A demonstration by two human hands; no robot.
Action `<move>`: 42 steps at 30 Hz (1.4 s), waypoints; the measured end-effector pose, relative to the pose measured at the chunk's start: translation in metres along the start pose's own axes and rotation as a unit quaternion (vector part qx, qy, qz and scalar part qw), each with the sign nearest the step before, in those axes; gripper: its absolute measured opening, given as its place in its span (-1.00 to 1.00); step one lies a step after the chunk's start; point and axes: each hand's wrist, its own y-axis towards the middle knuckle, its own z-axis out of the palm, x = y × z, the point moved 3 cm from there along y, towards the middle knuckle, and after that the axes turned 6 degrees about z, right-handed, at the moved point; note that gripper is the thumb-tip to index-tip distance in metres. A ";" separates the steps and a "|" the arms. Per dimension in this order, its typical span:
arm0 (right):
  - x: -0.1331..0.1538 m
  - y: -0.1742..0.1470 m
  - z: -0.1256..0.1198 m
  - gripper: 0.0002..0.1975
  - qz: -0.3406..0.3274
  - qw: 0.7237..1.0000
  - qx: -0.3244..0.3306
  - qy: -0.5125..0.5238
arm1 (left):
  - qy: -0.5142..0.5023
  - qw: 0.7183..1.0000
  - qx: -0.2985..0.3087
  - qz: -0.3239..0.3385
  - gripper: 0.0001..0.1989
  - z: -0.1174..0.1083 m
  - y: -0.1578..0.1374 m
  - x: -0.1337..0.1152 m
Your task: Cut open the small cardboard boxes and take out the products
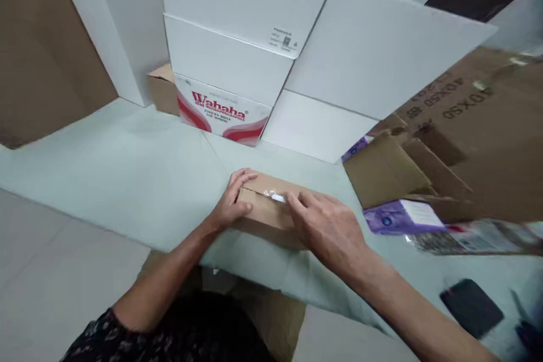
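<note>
A small brown cardboard box (271, 227) lies on the pale green table surface in front of me, its top seam facing up. My left hand (232, 202) grips the box's left end, with the thumb on the near side of the seam and the fingers over the far flap. Over the right part of the box, my right hand (324, 223) has its fingers curled together. Just beyond its fingertips, a small white piece (278, 198) and shiny clear film (267, 193) lie along the seam. What is inside the right hand's pinch is hidden.
White cartons (237, 5) are stacked behind, above a Wahaha carton (223, 110). At right are open brown cardboard (386, 169), a purple package (390, 218), a plastic-wrapped pack (470, 237) and a dark flat object (472, 307). The table's front edge (127, 233) runs near my body.
</note>
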 end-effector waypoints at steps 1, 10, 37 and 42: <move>0.003 0.000 0.000 -0.76 0.001 1.000 0.004 -0.004 | 0.002 1.000 0.000 -0.001 -0.22 0.001 0.000 0.001; 0.009 -0.001 0.000 -0.68 0.006 0.998 0.063 -0.021 | 0.024 1.000 -0.004 -0.007 -0.26 0.000 -0.001 0.002; -0.032 -0.017 -0.013 -0.64 0.049 0.949 0.304 -0.065 | 0.034 0.998 -0.044 -0.006 -0.32 0.002 -0.001 -0.003; -0.062 -0.039 -0.003 -0.57 0.080 0.935 0.342 -0.044 | 0.044 0.998 -0.048 0.005 -0.32 0.001 -0.003 0.002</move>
